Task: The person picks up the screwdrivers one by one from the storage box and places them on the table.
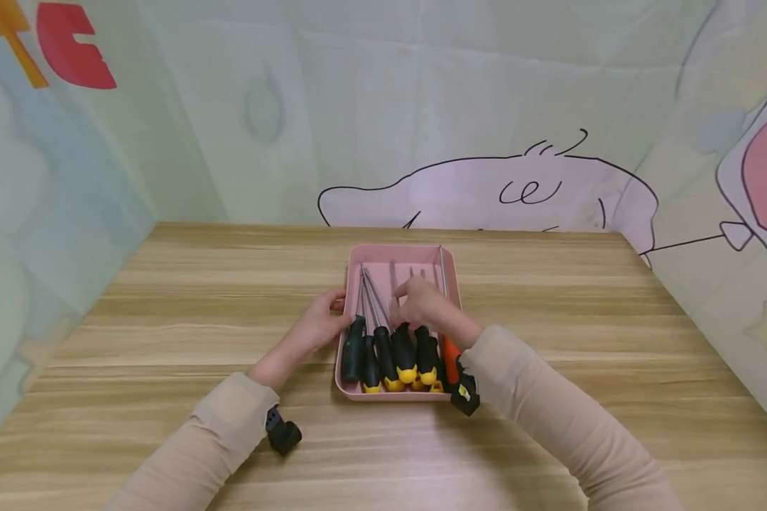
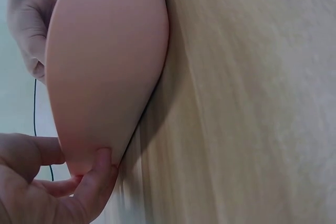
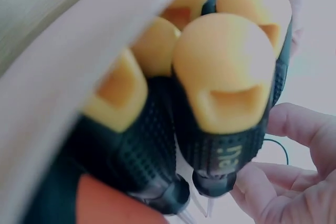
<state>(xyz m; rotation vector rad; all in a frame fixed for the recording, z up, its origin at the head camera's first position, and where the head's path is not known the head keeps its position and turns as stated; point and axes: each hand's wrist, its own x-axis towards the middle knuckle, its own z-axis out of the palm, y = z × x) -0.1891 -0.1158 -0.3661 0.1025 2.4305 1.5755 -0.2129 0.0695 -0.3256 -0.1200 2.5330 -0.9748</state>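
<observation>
A pink tray (image 1: pixel 396 396) holds several screwdrivers side by side, their shafts pointing to the far end. My left hand (image 1: pixel 322 321) grips the tray's left side; in the left wrist view, its fingers (image 2: pixel 97 182) press on the outer wall near a corner. Over the middle of the tray, my right hand (image 1: pixel 425 304) reaches in with bent fingers. It pinches a black-and-yellow screwdriver (image 1: pixel 404 355) just past the handle, though the contact is partly hidden. Close by lie another black-and-yellow screwdriver (image 3: pixel 226 72), a dark green-handled screwdriver (image 1: pixel 353 351) and an orange-handled screwdriver (image 1: pixel 451 358).
The tray stands on a wood-grain table (image 1: pixel 230 284). A printed cloth backdrop (image 1: pixel 262 106) rises behind the table and along both sides. Each wrist carries a small black camera (image 1: pixel 284 431).
</observation>
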